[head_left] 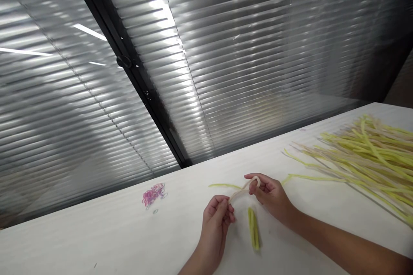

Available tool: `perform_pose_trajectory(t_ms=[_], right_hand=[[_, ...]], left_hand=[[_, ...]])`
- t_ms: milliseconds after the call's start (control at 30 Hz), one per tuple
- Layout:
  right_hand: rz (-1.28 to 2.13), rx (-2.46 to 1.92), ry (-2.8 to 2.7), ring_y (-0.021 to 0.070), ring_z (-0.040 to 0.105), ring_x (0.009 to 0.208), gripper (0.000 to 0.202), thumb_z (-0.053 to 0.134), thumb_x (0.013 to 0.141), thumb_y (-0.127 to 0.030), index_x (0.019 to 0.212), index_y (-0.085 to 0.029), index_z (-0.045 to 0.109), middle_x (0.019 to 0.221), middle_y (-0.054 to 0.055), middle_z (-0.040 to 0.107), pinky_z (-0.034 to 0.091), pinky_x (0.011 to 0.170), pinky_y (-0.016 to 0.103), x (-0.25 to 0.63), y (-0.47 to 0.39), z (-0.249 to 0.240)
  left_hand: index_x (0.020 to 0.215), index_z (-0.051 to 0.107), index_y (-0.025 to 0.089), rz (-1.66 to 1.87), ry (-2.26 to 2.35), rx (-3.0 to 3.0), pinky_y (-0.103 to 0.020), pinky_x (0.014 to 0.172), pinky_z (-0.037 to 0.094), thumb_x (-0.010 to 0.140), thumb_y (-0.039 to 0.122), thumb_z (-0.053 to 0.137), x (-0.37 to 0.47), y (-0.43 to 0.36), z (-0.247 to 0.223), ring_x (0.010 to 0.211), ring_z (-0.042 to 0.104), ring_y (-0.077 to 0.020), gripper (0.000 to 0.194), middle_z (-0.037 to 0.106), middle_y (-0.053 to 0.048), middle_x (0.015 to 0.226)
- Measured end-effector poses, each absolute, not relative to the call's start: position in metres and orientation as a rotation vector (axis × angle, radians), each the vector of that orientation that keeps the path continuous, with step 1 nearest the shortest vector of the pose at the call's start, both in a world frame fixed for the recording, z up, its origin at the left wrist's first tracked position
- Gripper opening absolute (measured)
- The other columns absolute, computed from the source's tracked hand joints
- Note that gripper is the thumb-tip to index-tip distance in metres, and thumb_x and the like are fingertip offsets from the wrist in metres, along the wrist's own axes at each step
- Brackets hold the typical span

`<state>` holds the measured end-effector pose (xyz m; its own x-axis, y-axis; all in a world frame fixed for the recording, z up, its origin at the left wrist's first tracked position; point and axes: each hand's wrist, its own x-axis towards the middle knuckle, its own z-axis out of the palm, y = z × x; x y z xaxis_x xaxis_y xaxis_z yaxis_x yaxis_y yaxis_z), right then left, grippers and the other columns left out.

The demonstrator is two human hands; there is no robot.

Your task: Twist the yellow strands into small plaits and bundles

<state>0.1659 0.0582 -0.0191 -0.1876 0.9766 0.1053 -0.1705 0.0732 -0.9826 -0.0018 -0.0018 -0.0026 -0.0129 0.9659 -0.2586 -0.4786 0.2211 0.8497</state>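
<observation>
A pale cream pipe cleaner (239,192) stretches between my two hands above the white table. My left hand (217,219) pinches one end of it between thumb and fingers. At the other end, my right hand (267,193) has its fingers closed on the strand, which bends into a small loop at the fingertips. Just below the hands lies a short folded bundle of yellow-green pipe cleaners (254,228). Behind the hands, a single yellow pipe cleaner (222,185) rests on the table, partly hidden by my right hand.
A large pile of yellow and cream pipe cleaners (371,159) spreads over the right side of the white table (97,240). Small pink and purple rubber bands (153,195) are heaped at the left. Beyond the table's back edge stands a glass partition with blinds (241,51).
</observation>
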Motion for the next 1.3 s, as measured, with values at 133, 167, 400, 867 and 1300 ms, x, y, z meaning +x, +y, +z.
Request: perform_pose_trajectory(t_ms=[133,167,400,867,1300], right_hand=[[1.323,-0.915,-1.188,0.0057,0.036,0.045,0.038,0.072,0.066,-0.047,0.084,-0.015,0.066,0.057,-0.002,0.052,0.031,0.043,0.021,0.166,0.060,-0.018],[1.308,-0.921,-1.173,0.0056,0.035,0.044,0.036,0.073,0.064,-0.046,0.080,-0.015,0.067,0.054,-0.003,0.050,0.030,0.042,0.021,0.167,0.060,-0.017],[1.250,-0.988,-1.089,0.0048,0.031,0.042,0.037,0.074,0.062,-0.044,0.052,-0.015,0.053,0.047,-0.004,0.043,0.024,0.040,0.020,0.167,0.060,-0.014],[1.404,-0.933,-1.282,0.0043,0.031,0.044,0.034,0.066,0.074,-0.048,0.079,-0.014,0.064,0.054,-0.004,0.046,0.024,0.043,0.021,0.164,0.061,-0.028],[1.333,-1.055,-1.293,0.0059,0.033,0.044,0.041,0.054,0.081,-0.054,0.089,-0.016,0.067,0.057,-0.003,0.047,0.031,0.048,0.023,0.165,0.059,-0.026]], left_hand=[[0.080,0.057,0.014,1.256,1.016,0.684,-0.022,0.062,0.037,0.079,0.032,0.064,-0.001,-0.003,-0.002,0.060,0.047,-0.0084,0.019,0.054,0.000,0.067],[0.079,0.058,0.014,1.253,1.022,0.703,-0.022,0.061,0.037,0.078,0.032,0.065,0.000,-0.003,-0.002,0.060,0.046,-0.0085,0.019,0.054,0.000,0.066],[0.077,0.059,0.013,1.212,1.061,0.844,-0.022,0.059,0.035,0.077,0.034,0.065,0.000,-0.002,-0.004,0.057,0.047,-0.0086,0.022,0.055,0.000,0.065],[0.079,0.059,0.012,1.197,1.110,0.947,-0.022,0.059,0.035,0.079,0.036,0.062,-0.002,-0.003,-0.008,0.057,0.047,-0.0083,0.024,0.053,0.000,0.064],[0.083,0.061,0.013,1.144,1.129,0.985,-0.023,0.060,0.037,0.078,0.036,0.063,-0.002,-0.004,-0.007,0.057,0.049,-0.0090,0.023,0.056,-0.001,0.069]])
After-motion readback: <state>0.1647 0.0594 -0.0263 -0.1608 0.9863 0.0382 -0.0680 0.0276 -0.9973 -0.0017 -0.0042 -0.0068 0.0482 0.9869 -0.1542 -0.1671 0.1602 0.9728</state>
